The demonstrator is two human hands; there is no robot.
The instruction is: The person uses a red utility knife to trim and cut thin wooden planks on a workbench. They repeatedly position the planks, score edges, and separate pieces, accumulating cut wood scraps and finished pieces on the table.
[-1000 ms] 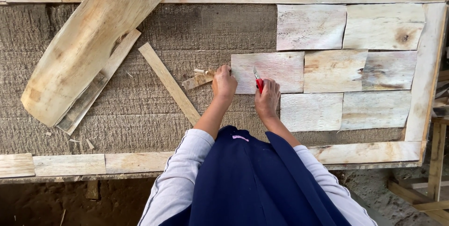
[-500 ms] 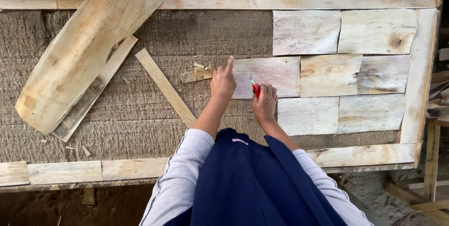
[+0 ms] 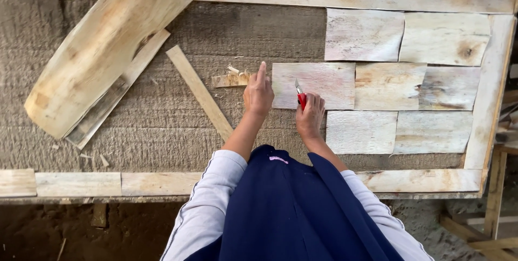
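1. We look straight down on a rough grey surface (image 3: 162, 131) framed by pale wooden battens along its edges.
2. Our right hand (image 3: 309, 116) is closed around a red-handled knife (image 3: 300, 96), its short blade pointing away from us and resting on a pale wooden tile (image 3: 318, 83).
3. Our left hand (image 3: 258, 92) lies flat on the left end of that same tile, fingers together and the index finger stretched toward the far edge; it grips nothing.
4. The tile sits near the middle of the surface, the leftmost piece of the middle row in a block of similar tiles that fills the right half up to the right edge.
5. Just left of the left hand lies a small splintered offcut (image 3: 229, 79), with loose shavings beside it.
6. A narrow wooden strip (image 3: 198, 91) lies diagonally, running from the centre toward the near edge and passing beside our left forearm.
7. Toward the far left corner a broad curved slab of bark-like wood (image 3: 102, 50) rests at an angle, overlapping a thinner plank (image 3: 116, 96) beneath it.
8. Both sleeves are light grey, under a dark blue garment.
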